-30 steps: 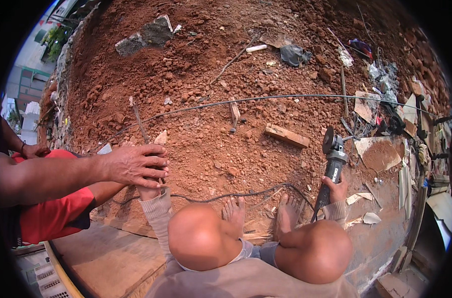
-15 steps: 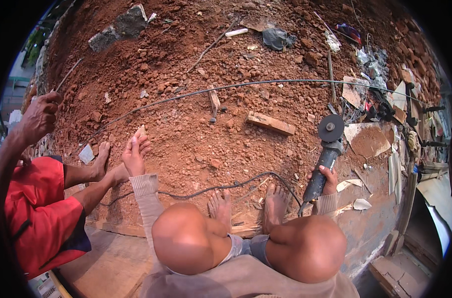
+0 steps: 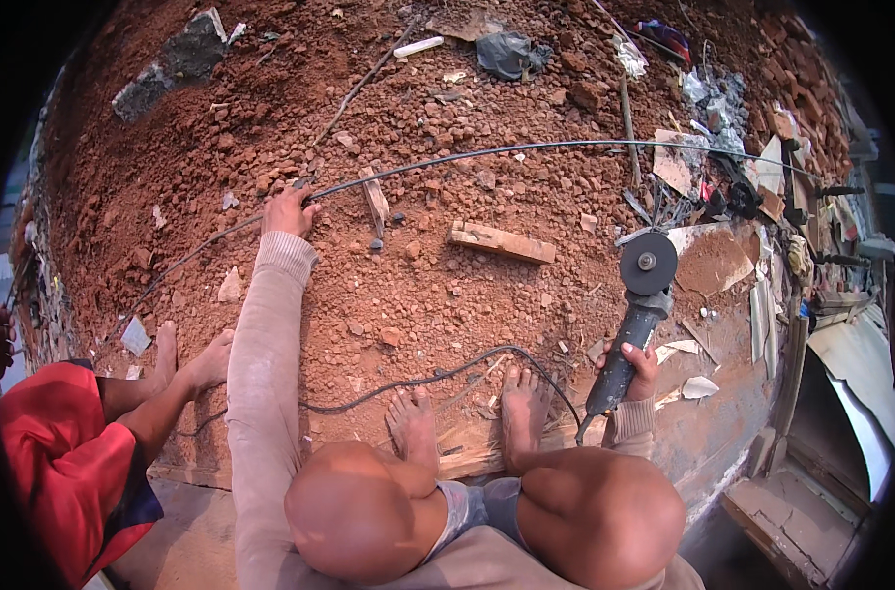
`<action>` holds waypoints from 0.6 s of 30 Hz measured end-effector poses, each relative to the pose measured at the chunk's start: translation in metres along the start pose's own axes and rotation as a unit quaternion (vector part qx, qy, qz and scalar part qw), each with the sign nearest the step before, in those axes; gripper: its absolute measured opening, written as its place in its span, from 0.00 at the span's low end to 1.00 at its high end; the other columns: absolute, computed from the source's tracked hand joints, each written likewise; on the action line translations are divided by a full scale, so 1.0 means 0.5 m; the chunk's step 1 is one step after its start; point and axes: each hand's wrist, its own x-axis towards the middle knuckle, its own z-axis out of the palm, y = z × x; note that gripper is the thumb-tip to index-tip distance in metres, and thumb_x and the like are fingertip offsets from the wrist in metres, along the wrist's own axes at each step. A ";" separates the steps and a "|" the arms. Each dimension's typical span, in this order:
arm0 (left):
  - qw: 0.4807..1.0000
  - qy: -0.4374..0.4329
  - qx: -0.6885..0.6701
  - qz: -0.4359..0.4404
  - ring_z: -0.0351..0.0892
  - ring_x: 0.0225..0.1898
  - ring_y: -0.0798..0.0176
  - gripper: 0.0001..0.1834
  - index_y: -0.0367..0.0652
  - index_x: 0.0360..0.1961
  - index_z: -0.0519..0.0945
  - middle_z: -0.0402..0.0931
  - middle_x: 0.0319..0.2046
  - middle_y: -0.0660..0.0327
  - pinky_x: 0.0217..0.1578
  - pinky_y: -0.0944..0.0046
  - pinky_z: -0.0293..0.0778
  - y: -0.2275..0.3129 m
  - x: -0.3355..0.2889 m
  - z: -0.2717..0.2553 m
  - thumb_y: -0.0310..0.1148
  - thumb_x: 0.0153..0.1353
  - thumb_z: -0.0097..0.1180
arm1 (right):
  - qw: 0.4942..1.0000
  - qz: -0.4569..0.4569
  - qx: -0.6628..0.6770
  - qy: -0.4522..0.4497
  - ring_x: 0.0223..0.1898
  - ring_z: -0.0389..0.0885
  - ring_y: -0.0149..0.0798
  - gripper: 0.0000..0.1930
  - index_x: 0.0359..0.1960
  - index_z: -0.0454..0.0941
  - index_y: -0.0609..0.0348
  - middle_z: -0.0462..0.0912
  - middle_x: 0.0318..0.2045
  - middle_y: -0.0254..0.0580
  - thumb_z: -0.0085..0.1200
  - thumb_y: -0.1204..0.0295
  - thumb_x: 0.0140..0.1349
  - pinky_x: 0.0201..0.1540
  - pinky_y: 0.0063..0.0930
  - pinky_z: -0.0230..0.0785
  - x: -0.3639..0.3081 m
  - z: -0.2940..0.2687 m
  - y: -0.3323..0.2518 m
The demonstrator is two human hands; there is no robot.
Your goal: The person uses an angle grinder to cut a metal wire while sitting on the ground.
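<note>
My left hand (image 3: 288, 212) is stretched forward over a long thin steel rod (image 3: 438, 160), its fingers curled down over the rod where it passes beneath them. The fingertips are partly hidden. Held in my right hand (image 3: 636, 372) is a dark angle grinder (image 3: 621, 359), gripped by its body, with its round dark disc (image 3: 649, 263) pointing away from me. A black power cord (image 3: 447, 374) runs from the grinder's rear across the soil in front of my feet. Just right of my left hand lies a short piece of wood (image 3: 376, 206).
A wooden block (image 3: 503, 242) lies on the red rubble between my hands. At the left sits another person in red shorts (image 3: 59, 423), bare feet on the soil. Broken boards and scrap (image 3: 762, 305) lie at right; grey concrete chunks (image 3: 177, 64) are at far left.
My left hand has reached forward onto the rod; the pale chip it held now lies on the soil. The other person's raised hand has lowered. The grinder stays in my right hand.
</note>
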 end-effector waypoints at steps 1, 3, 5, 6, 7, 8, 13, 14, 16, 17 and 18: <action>1.000 0.001 -0.019 -0.017 0.80 0.47 0.48 0.18 0.45 0.46 0.84 0.81 0.44 0.53 0.50 0.53 0.74 0.000 0.009 0.003 0.41 0.57 0.65 | 1.000 -0.003 -0.001 -0.008 0.23 0.83 0.45 0.19 0.43 0.66 0.66 0.80 0.29 0.53 0.59 0.71 0.54 0.25 0.37 0.82 0.000 0.000 -0.001; 0.999 0.004 -0.047 0.013 0.80 0.43 0.47 0.15 0.44 0.43 0.84 0.81 0.38 0.50 0.45 0.52 0.74 -0.009 0.020 0.007 0.42 0.59 0.63 | 1.000 0.001 -0.006 0.008 0.23 0.84 0.45 0.18 0.43 0.66 0.66 0.80 0.29 0.53 0.58 0.71 0.54 0.25 0.37 0.82 -0.001 -0.001 -0.003; 0.997 -0.006 -0.066 0.026 0.79 0.41 0.46 0.15 0.44 0.43 0.84 0.81 0.38 0.50 0.44 0.51 0.74 -0.027 0.022 0.005 0.43 0.60 0.62 | 1.000 0.016 -0.012 0.020 0.23 0.84 0.45 0.18 0.42 0.66 0.66 0.80 0.29 0.53 0.58 0.71 0.54 0.25 0.37 0.82 -0.002 -0.001 -0.004; 0.994 0.007 -0.092 0.055 0.80 0.39 0.48 0.15 0.43 0.41 0.84 0.81 0.36 0.51 0.42 0.52 0.74 -0.037 0.021 0.004 0.42 0.61 0.62 | 1.000 0.018 -0.012 0.023 0.23 0.84 0.45 0.18 0.42 0.66 0.66 0.80 0.29 0.53 0.58 0.71 0.54 0.25 0.37 0.82 -0.003 -0.001 -0.004; 0.992 0.003 -0.105 0.069 0.80 0.37 0.49 0.14 0.42 0.40 0.84 0.81 0.34 0.51 0.39 0.53 0.74 -0.043 0.020 0.005 0.41 0.61 0.61 | 0.999 0.014 -0.013 0.025 0.23 0.84 0.45 0.18 0.42 0.67 0.66 0.80 0.29 0.53 0.58 0.71 0.54 0.25 0.37 0.82 -0.004 -0.001 -0.004; 0.989 0.019 -0.120 0.088 0.80 0.37 0.49 0.14 0.42 0.40 0.84 0.81 0.34 0.51 0.39 0.53 0.74 -0.050 0.018 0.004 0.41 0.61 0.61 | 0.999 0.009 -0.014 0.029 0.23 0.84 0.45 0.18 0.42 0.67 0.67 0.80 0.29 0.53 0.58 0.71 0.54 0.25 0.37 0.82 -0.005 -0.001 -0.004; 0.971 -0.100 -0.210 0.053 0.76 0.27 0.57 0.13 0.35 0.35 0.81 0.79 0.25 0.55 0.34 0.61 0.72 -0.056 -0.034 -0.007 0.37 0.62 0.61 | 1.000 0.022 -0.003 0.008 0.24 0.84 0.46 0.18 0.42 0.67 0.67 0.81 0.29 0.54 0.57 0.71 0.54 0.26 0.38 0.82 -0.004 -0.001 -0.004; 0.969 -0.128 -0.204 0.045 0.75 0.26 0.59 0.13 0.35 0.34 0.80 0.78 0.23 0.56 0.33 0.62 0.71 -0.050 -0.052 -0.015 0.37 0.62 0.60 | 1.000 0.018 0.008 -0.009 0.24 0.84 0.46 0.18 0.42 0.68 0.67 0.81 0.30 0.54 0.57 0.71 0.54 0.26 0.38 0.81 -0.003 0.000 -0.004; 0.964 -0.176 -0.199 0.019 0.75 0.28 0.63 0.13 0.35 0.31 0.80 0.78 0.24 0.57 0.33 0.64 0.70 -0.028 -0.094 -0.040 0.37 0.63 0.60 | 1.000 0.019 0.012 -0.004 0.25 0.84 0.45 0.17 0.42 0.69 0.68 0.81 0.30 0.54 0.57 0.71 0.54 0.27 0.37 0.81 -0.001 0.003 -0.003; 0.976 -0.100 -0.182 0.071 0.76 0.31 0.64 0.12 0.35 0.35 0.79 0.78 0.26 0.58 0.34 0.65 0.71 -0.010 -0.116 -0.056 0.36 0.64 0.58 | 1.000 0.020 0.018 -0.014 0.25 0.84 0.45 0.17 0.42 0.69 0.68 0.81 0.30 0.54 0.57 0.71 0.54 0.27 0.37 0.81 -0.001 0.005 -0.003; 0.982 -0.052 -0.151 0.096 0.77 0.35 0.66 0.11 0.36 0.38 0.78 0.77 0.28 0.58 0.35 0.66 0.71 0.011 -0.128 -0.076 0.34 0.65 0.56 | 0.999 0.019 0.026 -0.025 0.25 0.84 0.45 0.17 0.42 0.69 0.68 0.81 0.30 0.54 0.57 0.71 0.54 0.27 0.37 0.81 0.001 0.007 -0.003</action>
